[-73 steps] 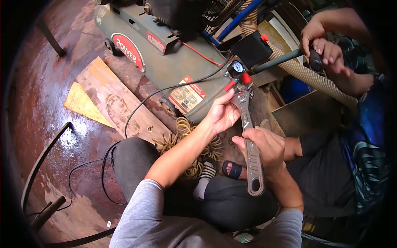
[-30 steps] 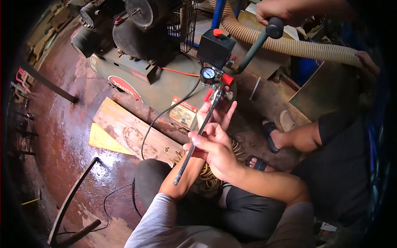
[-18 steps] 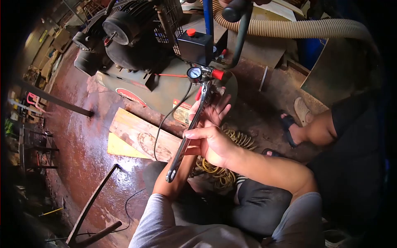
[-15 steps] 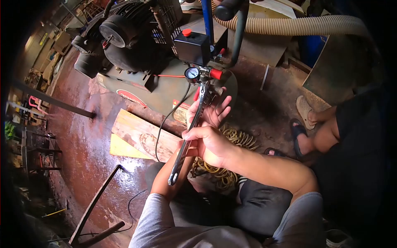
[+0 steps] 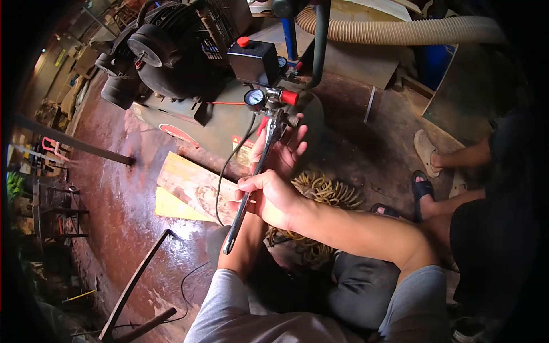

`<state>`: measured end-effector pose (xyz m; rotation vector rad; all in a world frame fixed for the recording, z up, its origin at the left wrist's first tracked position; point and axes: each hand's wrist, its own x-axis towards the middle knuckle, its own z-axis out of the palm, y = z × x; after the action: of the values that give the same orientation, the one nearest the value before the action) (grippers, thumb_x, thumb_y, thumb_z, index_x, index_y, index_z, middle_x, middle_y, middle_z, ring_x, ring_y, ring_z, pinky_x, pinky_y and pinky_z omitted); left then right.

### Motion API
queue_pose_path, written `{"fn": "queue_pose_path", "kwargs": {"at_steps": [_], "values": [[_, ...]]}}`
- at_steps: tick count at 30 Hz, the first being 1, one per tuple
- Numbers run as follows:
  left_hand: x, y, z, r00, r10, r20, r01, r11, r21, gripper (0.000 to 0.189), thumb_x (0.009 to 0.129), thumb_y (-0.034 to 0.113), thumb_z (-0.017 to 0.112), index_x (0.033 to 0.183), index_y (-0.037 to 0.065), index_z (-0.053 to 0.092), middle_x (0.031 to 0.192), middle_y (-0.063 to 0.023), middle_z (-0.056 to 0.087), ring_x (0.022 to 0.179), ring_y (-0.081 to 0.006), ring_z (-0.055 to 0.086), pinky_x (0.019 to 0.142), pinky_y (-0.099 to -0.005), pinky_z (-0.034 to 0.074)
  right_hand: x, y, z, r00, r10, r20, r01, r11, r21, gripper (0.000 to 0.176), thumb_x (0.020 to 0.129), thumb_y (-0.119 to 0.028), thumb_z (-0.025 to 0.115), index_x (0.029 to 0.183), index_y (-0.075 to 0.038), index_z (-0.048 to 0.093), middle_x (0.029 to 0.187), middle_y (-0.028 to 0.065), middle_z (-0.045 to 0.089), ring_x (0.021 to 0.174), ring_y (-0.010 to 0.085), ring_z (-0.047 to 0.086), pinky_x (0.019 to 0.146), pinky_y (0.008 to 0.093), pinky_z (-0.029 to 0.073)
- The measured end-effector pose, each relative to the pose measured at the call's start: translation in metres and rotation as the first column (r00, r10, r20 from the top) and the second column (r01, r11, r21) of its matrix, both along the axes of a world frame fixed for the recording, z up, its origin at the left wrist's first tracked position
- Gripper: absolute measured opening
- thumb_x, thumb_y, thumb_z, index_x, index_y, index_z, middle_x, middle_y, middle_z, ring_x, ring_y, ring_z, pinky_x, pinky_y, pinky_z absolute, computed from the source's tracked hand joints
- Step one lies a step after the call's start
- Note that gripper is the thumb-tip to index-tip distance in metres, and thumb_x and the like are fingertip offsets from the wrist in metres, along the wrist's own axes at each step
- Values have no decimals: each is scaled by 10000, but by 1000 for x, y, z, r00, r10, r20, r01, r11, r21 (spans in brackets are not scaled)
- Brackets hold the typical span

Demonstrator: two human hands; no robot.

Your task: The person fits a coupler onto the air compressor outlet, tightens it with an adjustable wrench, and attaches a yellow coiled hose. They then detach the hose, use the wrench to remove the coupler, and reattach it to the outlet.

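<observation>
My right hand (image 5: 273,200) is closed around the middle of a long metal wrench (image 5: 233,233), thumb lying along its handle. The wrench slants up to a fitting below a round pressure gauge (image 5: 254,99) and a red knob (image 5: 290,97); its head touches or overlaps the fitting. Behind the wrench head is my left hand (image 5: 291,150), palm turned up and fingers spread beside the fitting. Part of its palm is hidden by the wrench and my right hand. The gauge assembly sits on an air compressor (image 5: 211,128), under a black box (image 5: 253,63) with a red button.
A coiled yellow hose (image 5: 326,191) lies near my knees. Wooden boards (image 5: 194,186) rest on the wet-looking floor left of my arms. Another person's sandaled foot (image 5: 423,194) is at the right. A ribbed hose (image 5: 400,32) crosses the back, and a black cable hangs beside the compressor.
The view has shifted slightly, so the compressor and gauge appear further left. Both hands and the wrench keep nearly the same arrangement. The other person's legs at the right have changed position.
</observation>
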<state>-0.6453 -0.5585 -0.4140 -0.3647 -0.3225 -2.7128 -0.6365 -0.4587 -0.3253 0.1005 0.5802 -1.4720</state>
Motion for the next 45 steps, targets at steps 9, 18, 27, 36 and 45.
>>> {"fn": "queue_pose_path", "kwargs": {"at_steps": [9, 18, 27, 36, 45], "values": [[-3, -7, -17, 999, -1, -37, 1, 1000, 20, 500, 1053, 389, 406, 1369, 22, 528, 1560, -185, 346, 1391, -345, 424, 1094, -492, 449, 5, -9, -2, 999, -20, -30, 20, 1000, -10, 172, 829, 12, 586, 909, -105, 488, 860, 73, 562, 817, 221, 620, 834, 477, 563], [-3, -6, -16, 995, -62, -72, 61, 998, -23, 720, 879, 345, 696, 1501, 155, 388, 1637, -171, 156, 1446, -335, 341, 1118, -502, 403, 3, -13, -6, 999, 14, -36, -15, 1000, -17, 28, 833, 28, 560, 840, 11, 582, 855, 101, 577, 799, 244, 627, 792, 487, 577], [-4, -1, -16, 987, -71, -146, 68, 997, -21, 1119, 625, 259, 900, 1552, 157, 281, 1649, -167, 110, 1465, -312, 314, 1103, -483, 411, -1, -10, 1, 998, 39, -54, -42, 997, -59, 129, 826, 23, 577, 900, -48, 499, 812, 106, 583, 778, 237, 625, 779, 500, 584], [-2, 1, -1, 978, -193, -80, 202, 973, 114, 805, 913, 376, 689, 1561, 185, 251, 1650, -150, 77, 1464, -317, 309, 1068, -489, 467, -1, -10, -2, 998, 34, -53, -38, 997, -63, 103, 821, 17, 577, 885, -37, 517, 814, 101, 589, 776, 241, 633, 777, 471, 587], [0, 3, 10, 996, -88, -6, 87, 980, 177, 677, 942, 356, 628, 1530, 197, 335, 1637, -222, 73, 1435, -309, 373, 1039, -460, 486, 0, -10, 2, 997, 24, -67, -26, 999, -25, 158, 833, 19, 575, 933, -52, 476, 833, 96, 572, 788, 243, 632, 791, 477, 582]]}}
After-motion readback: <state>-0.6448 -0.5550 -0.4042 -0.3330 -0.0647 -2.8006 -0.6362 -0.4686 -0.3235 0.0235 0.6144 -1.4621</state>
